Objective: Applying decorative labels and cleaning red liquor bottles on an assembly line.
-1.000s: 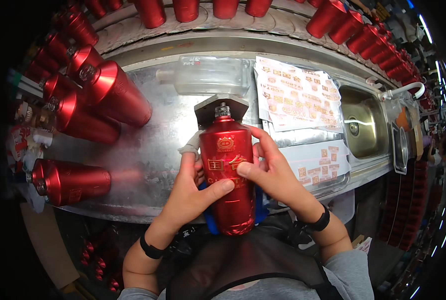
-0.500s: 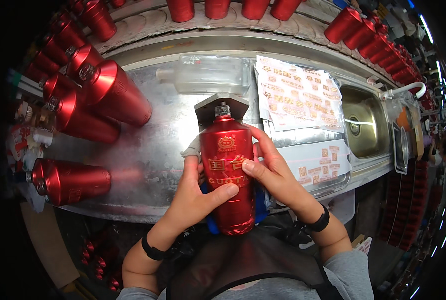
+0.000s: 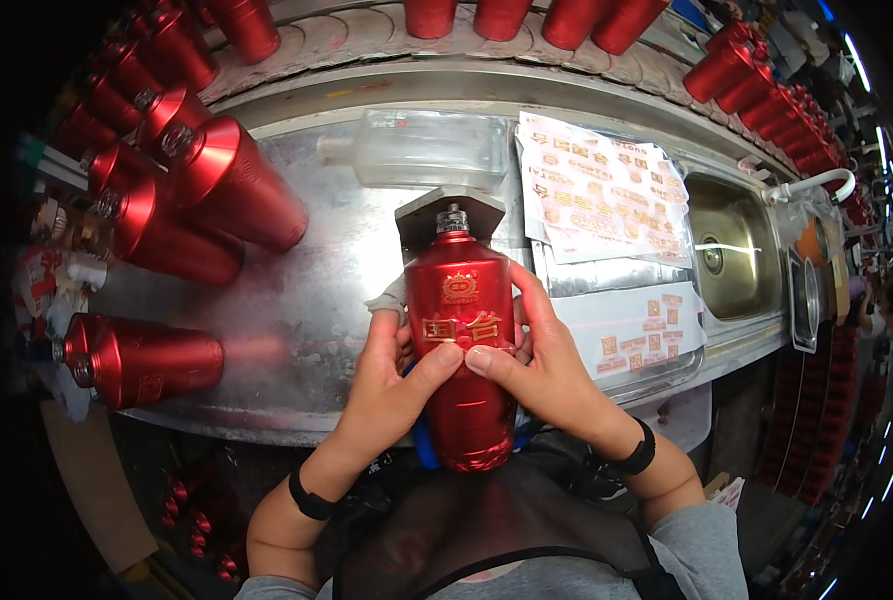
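A glossy red bottle (image 3: 462,420) with gold lettering and a clear glass neck lies tilted in front of me, its base toward my body. Its neck end rests by a dark angled metal block (image 3: 482,208). My left hand (image 3: 392,375) wraps round its left side and my right hand (image 3: 542,350) its right side. Both thumbs press side by side on the front, just below the large gold characters. The other fingers are mostly hidden behind the bottle. Next to my left fingers lies a bit of pale cloth (image 3: 391,297).
Several red bottles (image 3: 242,185) stand on the metal table (image 3: 317,340) at left. A clear glass bottle (image 3: 432,150) lies behind the block. Sticker sheets (image 3: 602,195) lie at right, beside a sink (image 3: 732,275) with a white tap (image 3: 817,182). A conveyor (image 3: 367,58) carries red bottles along the back.
My left thumb has slid up and my right thumb down and inward, so they now nearly meet on the bottle. Red bottles on the back conveyor have shifted right.
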`<state>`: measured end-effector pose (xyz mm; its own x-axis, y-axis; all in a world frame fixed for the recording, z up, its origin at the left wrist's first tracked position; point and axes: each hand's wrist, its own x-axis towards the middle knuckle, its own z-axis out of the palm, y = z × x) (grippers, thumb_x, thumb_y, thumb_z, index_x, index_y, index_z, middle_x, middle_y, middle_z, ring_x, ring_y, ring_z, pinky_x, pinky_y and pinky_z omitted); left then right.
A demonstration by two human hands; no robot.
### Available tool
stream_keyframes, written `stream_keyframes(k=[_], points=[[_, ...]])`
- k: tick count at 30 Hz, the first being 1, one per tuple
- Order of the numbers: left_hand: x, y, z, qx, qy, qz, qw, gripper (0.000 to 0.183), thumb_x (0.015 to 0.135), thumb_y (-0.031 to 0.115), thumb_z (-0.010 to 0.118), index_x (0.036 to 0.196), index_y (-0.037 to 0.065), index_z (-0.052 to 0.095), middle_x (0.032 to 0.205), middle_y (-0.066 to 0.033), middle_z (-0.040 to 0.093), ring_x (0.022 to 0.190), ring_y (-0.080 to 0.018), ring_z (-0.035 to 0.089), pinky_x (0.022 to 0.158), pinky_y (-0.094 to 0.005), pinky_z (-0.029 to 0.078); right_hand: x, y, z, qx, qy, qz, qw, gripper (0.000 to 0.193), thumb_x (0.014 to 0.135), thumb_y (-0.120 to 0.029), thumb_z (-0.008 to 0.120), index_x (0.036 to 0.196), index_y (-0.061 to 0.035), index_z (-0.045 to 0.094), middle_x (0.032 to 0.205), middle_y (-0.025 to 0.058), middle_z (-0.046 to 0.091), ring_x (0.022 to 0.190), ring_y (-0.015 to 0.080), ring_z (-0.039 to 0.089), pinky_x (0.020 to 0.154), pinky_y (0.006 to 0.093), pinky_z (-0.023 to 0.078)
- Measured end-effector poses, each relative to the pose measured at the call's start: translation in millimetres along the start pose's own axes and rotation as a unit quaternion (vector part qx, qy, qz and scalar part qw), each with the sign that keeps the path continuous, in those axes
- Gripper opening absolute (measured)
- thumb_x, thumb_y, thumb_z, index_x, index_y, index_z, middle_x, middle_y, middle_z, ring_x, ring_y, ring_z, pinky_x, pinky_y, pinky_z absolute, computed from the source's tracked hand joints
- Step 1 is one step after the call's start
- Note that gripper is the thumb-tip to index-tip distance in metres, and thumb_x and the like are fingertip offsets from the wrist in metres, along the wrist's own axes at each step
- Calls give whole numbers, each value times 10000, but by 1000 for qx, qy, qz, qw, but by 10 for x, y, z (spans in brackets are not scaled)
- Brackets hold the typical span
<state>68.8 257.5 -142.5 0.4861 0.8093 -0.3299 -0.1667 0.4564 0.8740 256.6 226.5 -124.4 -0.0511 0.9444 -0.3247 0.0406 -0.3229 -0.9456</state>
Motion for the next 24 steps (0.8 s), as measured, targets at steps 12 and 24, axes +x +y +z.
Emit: stream_keyframes(k=[12,24], points=[[0,33,-91,4,-43,4,999,874,889,184,728,1530,24,154,1429,-190,429,1314,-235,463,1102,-379,365,-32,71,-91,-22,-5,-51,998,998,795,-320,814,1517,27,220,922,68,538,824,139,534,757,263,443],[85,19,25,-36,16,54,998,716,970,180,633,1520,17,205,1395,-182,488,1239,-195,522,1033,-335,433,124,219,5,10,63,-61,996,734,870,-346,735,1413,9,394,744,3,438,684,96,450,621,259,406]])
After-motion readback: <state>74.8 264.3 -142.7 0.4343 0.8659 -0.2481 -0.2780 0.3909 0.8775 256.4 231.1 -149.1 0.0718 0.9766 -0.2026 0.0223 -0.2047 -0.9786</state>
